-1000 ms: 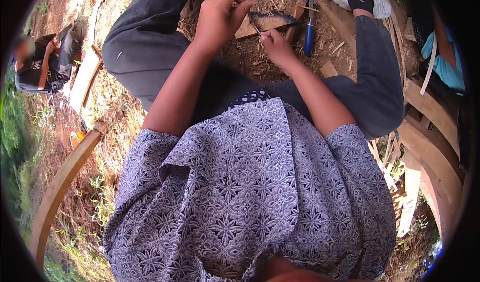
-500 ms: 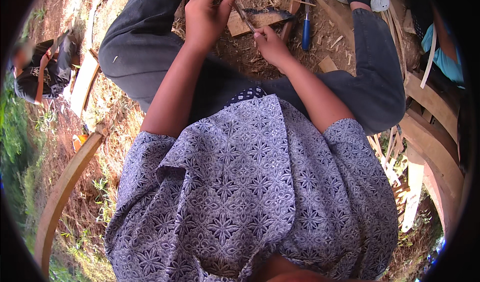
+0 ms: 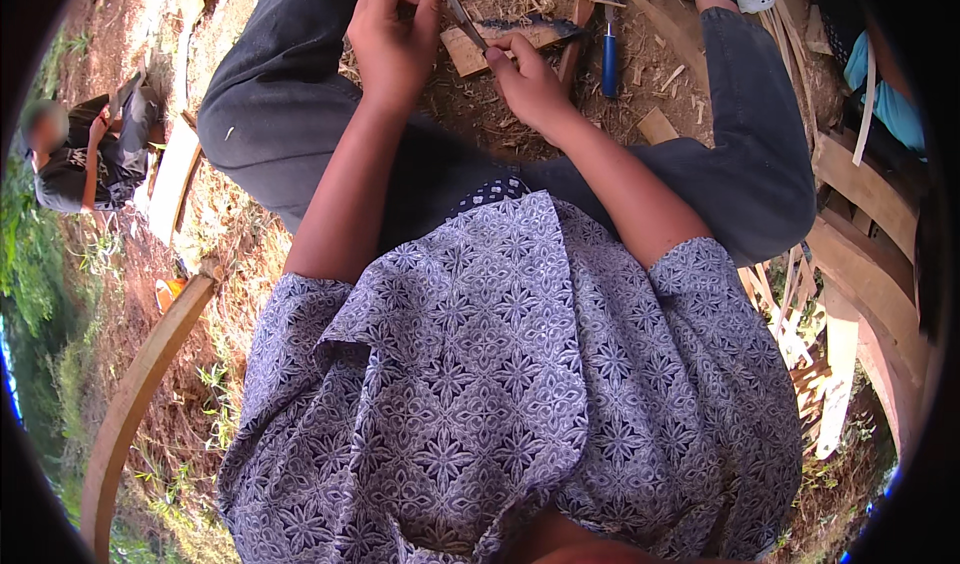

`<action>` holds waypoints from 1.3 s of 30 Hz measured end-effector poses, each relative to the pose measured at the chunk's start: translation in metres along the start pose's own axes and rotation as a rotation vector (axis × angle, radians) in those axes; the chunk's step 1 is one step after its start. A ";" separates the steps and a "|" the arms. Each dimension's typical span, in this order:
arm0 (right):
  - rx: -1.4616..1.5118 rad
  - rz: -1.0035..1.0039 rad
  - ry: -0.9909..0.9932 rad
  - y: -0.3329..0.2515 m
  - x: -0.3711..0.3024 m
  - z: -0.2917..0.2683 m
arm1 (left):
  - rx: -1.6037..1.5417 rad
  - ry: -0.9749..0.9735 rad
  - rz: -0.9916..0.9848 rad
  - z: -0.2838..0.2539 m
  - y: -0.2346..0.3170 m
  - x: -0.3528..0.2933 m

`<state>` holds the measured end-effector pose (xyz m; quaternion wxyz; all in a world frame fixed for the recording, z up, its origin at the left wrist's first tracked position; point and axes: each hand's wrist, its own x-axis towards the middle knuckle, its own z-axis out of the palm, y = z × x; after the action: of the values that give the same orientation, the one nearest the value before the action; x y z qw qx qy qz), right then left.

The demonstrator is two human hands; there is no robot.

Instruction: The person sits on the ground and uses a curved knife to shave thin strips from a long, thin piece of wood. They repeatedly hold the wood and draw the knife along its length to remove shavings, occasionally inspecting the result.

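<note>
I sit on straw-strewn ground with my legs apart. My left hand point(image 3: 395, 39) is closed around the upper end of a thin narrow strip point(image 3: 463, 19). The strip slants down to my right hand point(image 3: 525, 79), whose fingertips pinch its lower end. Both hands hover over a small wooden block point(image 3: 478, 56) lying on the ground between my knees. A dark blade-like piece point(image 3: 540, 29) rests on the block just beyond my right hand.
A blue-handled tool point(image 3: 608, 64) and a hammer point(image 3: 578, 19) lie past the block. Curved wooden planks stand at the right point(image 3: 870, 194) and lower left point(image 3: 140, 384). Another person point(image 3: 65, 159) sits at the far left. Wood scraps litter the ground.
Both hands have moved a little farther from my body, toward the block, still holding the strip. The left hand has tilted its end of the strip upward.
</note>
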<state>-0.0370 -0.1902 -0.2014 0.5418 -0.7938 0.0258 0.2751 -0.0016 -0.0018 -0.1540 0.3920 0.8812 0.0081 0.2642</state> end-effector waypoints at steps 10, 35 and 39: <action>0.003 0.005 -0.012 -0.025 -0.008 -0.010 | 0.030 -0.028 0.019 -0.001 0.009 -0.004; -0.195 -0.045 0.048 0.027 0.004 -0.005 | -0.052 -0.057 0.119 -0.001 0.020 -0.010; -0.248 0.004 0.008 0.021 0.003 -0.001 | -0.015 -0.049 0.118 -0.004 0.019 -0.013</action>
<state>-0.0415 -0.1987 -0.2202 0.4389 -0.8557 -0.0044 0.2741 -0.0181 -0.0152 -0.1447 0.3825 0.8834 -0.0555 0.2651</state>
